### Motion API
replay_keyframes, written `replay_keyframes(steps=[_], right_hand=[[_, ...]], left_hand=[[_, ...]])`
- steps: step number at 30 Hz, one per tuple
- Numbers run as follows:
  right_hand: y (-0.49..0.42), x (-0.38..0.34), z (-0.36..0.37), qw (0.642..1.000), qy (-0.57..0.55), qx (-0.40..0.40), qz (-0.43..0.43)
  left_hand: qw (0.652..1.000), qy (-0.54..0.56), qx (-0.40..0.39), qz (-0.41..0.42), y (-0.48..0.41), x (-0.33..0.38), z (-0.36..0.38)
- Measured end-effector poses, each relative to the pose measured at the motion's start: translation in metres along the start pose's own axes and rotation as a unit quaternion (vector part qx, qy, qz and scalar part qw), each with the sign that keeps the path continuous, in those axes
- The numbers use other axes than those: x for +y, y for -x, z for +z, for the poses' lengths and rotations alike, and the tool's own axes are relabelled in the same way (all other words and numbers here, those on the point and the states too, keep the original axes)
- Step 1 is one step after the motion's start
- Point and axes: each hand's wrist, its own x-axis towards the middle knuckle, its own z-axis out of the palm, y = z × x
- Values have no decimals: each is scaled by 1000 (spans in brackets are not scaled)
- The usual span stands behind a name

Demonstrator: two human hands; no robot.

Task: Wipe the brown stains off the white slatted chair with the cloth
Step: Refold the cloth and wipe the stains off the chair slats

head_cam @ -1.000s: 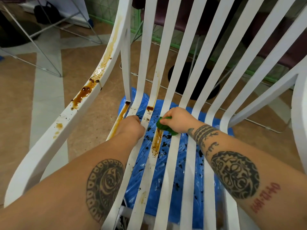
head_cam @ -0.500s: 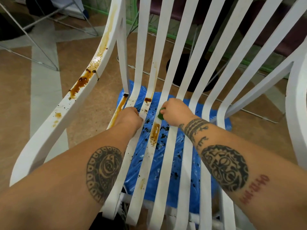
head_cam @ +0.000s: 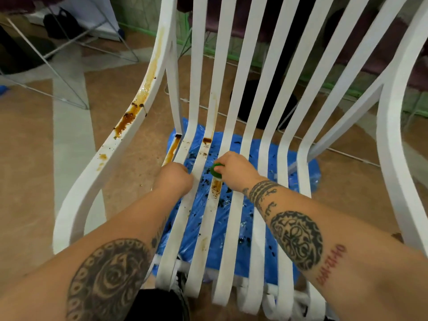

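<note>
Up the slat (head_cam: 209, 205) goes the right hand (head_cam: 234, 171), its grip bunching the cloth (head_cam: 215, 170) just above the brown stain (head_cam: 216, 188). Left hand (head_cam: 176, 179) clutches the next slat (head_cam: 183, 209), steadying the chair (head_cam: 393, 158). Better press firmly, stroking lengthwise; armrest (head_cam: 148, 89) smears wait beyond.

Blue plastic sheet (head_cam: 315, 174), tan floor (head_cam: 27, 181), wire frame (head_cam: 69, 88), black bag (head_cam: 60, 24)

Setting: indoor room, exact kind uncertain; reads as a makeshift work area, not a furnished living space. Evidence: tan floor (head_cam: 34, 181) with pale bands (head_cam: 67, 144); blue plastic sheet (head_cam: 315, 179), dark-flecked, spread under the white slatted chair (head_cam: 393, 158); thin metal frame legs (head_cam: 86, 107); green tiled wall (head_cam: 143, 15); maroon seats (head_cam: 382, 42) behind.
</note>
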Motion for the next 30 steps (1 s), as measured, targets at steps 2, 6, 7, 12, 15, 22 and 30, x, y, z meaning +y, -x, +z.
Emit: replay_keyframes(steps=[2, 6, 7, 12, 15, 22, 30], right_hand=[[10, -5, 7, 999, 8, -18, -28], [21, -3, 0, 992, 38, -118, -37], [20, -4, -5, 990, 51, -125, -32], [23, -17, -4, 998, 13, -53, -13], [39, -17, 12, 999, -32, -34, -5], [40, -17, -20, 993, 8, -113, 24], [64, -29, 15, 998, -42, -27, 45]], left_hand=[[1000, -27, -1, -8, 11, -9, 1], [998, -63, -23, -13, 27, -30, 7], [998, -58, -20, -12, 28, -33, 7], [999, -38, -6, -7, 32, -39, 4], [999, -40, -1, 9, 36, -42, 6], [998, -66, -2, 25, 41, -43, 3], [997, -73, 13, 21, 40, -54, 12]])
